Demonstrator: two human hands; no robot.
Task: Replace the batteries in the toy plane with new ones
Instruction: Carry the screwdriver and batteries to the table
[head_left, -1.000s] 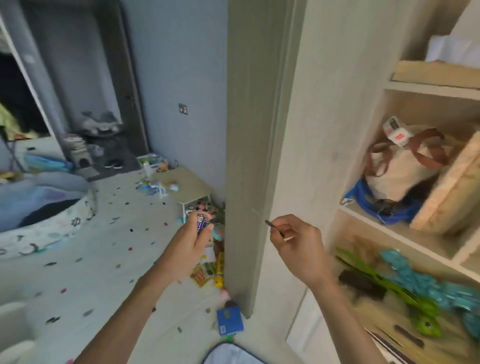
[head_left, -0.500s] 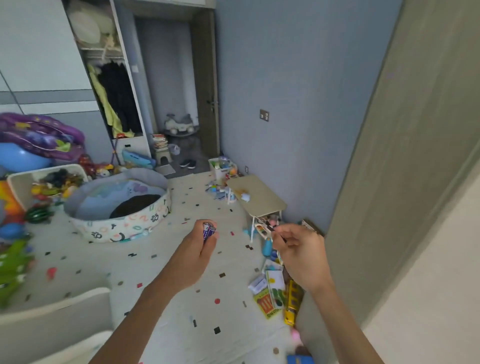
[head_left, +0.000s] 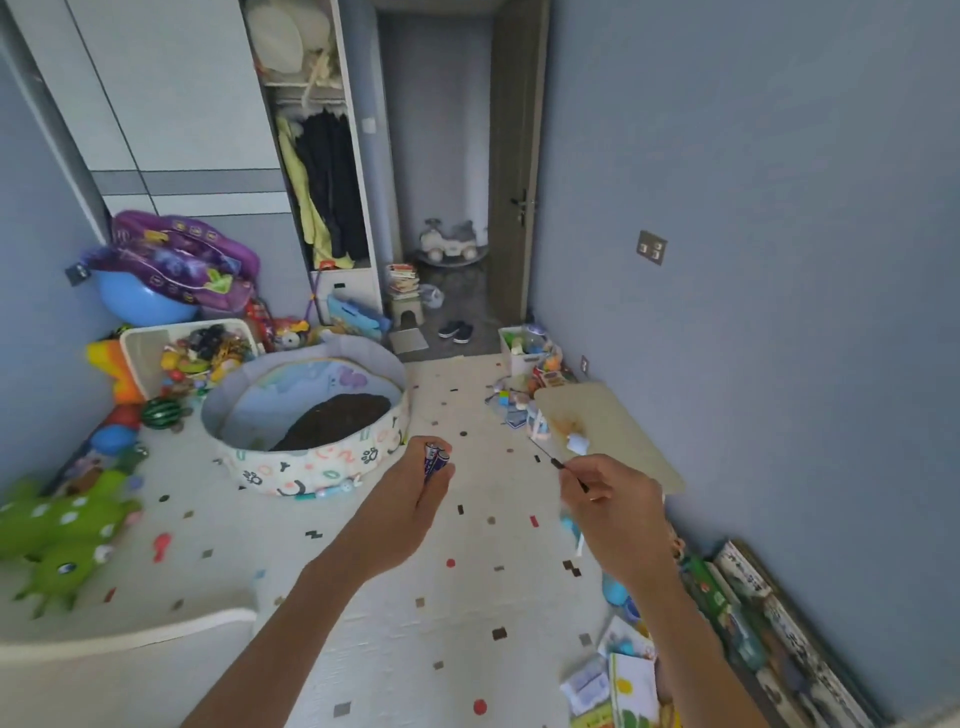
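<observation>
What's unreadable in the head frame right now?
Batteries: head view, left hand wraps the lower part; count and label unclear.
Thin tool: head view, right hand hides its handle; tip too small to type.
Toy plane: head view, not identifiable; small toys on low table are blurred.

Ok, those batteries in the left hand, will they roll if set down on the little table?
Likely yes: the batteries look like smooth cylinders, so laid flat on the small table they could roll. Stood on end they seem narrow and apt to tip.
</observation>
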